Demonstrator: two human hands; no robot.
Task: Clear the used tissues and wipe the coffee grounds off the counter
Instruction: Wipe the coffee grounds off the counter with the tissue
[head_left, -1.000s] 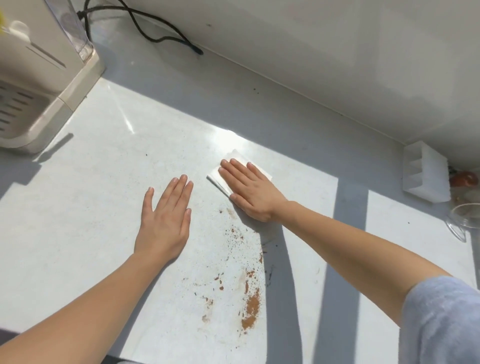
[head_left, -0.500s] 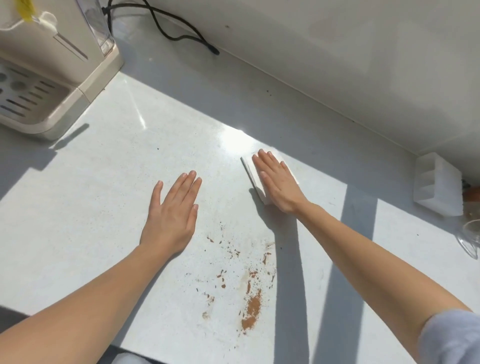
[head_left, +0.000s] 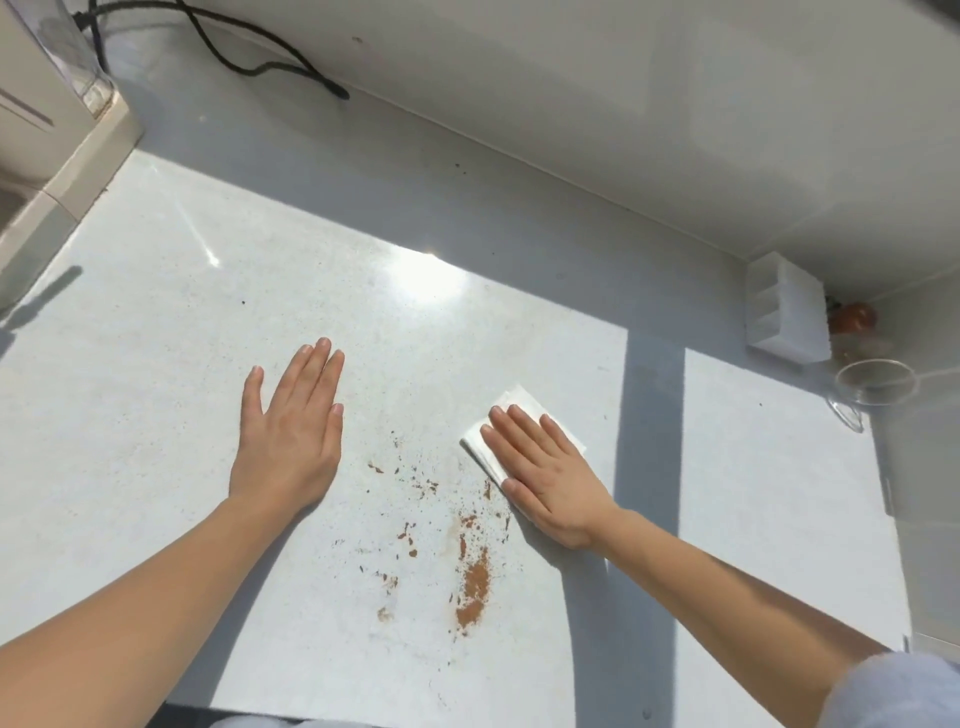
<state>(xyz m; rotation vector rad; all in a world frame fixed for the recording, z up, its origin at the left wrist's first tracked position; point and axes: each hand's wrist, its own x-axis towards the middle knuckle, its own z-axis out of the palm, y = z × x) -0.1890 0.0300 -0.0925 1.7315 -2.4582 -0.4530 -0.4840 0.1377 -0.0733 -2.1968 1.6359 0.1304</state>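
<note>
Brown coffee grounds (head_left: 474, 582) are smeared and scattered across the pale counter (head_left: 156, 415) between my two arms. My right hand (head_left: 545, 475) lies flat, fingers together, pressing a folded white tissue (head_left: 514, 405) onto the counter just right of the upper specks. Most of the tissue is hidden under the palm. My left hand (head_left: 291, 441) rests flat on the counter to the left of the grounds, palm down, holding nothing.
A beige appliance (head_left: 47, 145) stands at the far left with a black cable (head_left: 249, 57) behind it. A white plastic holder (head_left: 784, 317), a reddish round object (head_left: 854, 317) and a clear glass cup (head_left: 875, 382) sit in the right corner by the wall.
My right hand has slid the tissue toward me and slightly right, closer to the grounds. The left hand has stayed flat in place. The smear looks much the same.
</note>
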